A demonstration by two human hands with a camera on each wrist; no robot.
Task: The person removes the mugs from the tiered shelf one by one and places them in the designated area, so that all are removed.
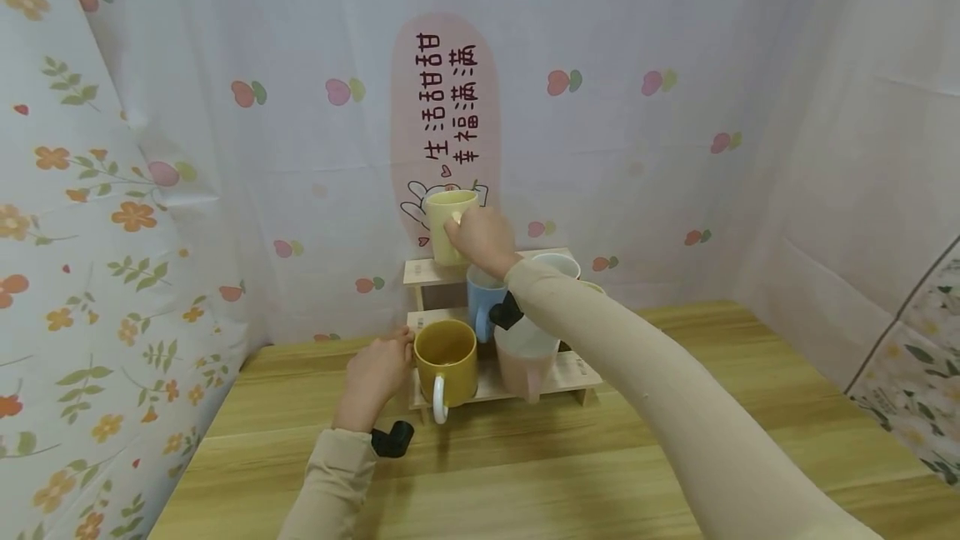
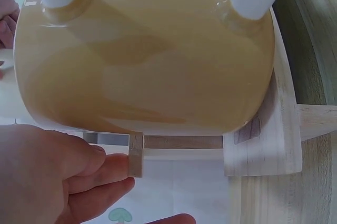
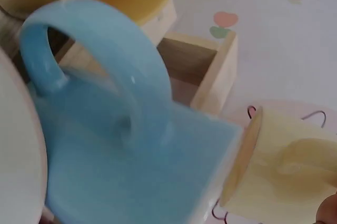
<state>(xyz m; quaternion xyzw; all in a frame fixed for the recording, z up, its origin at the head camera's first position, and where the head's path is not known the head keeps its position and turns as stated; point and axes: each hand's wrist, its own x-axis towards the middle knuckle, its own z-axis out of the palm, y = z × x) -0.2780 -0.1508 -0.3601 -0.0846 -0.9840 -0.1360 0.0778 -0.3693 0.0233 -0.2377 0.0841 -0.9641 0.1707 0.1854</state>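
Observation:
In the head view, my right hand (image 1: 483,240) grips the handle of a pale yellow mug (image 1: 444,232), which is upright at the left of the rack's top shelf (image 1: 431,273). Whether its base touches the shelf I cannot tell. The right wrist view shows that mug (image 3: 284,182) with a fingertip (image 3: 327,211) at its handle. My left hand (image 1: 378,373) is beside a mustard mug (image 1: 457,377) with a white handle on the bottom shelf. Seen from the left wrist, the left hand (image 2: 79,176) pinches a wooden piece of the rack (image 2: 136,155), below the mustard mug (image 2: 142,71).
A blue mug (image 1: 482,294) stands on the middle shelf, a pink mug (image 1: 525,365) at the lower right. A white mug (image 1: 566,263) and another yellow rim show partly behind my right sleeve (image 1: 622,340). The rack stands on a wood-grain table (image 1: 525,473) before a patterned curtain (image 1: 600,148).

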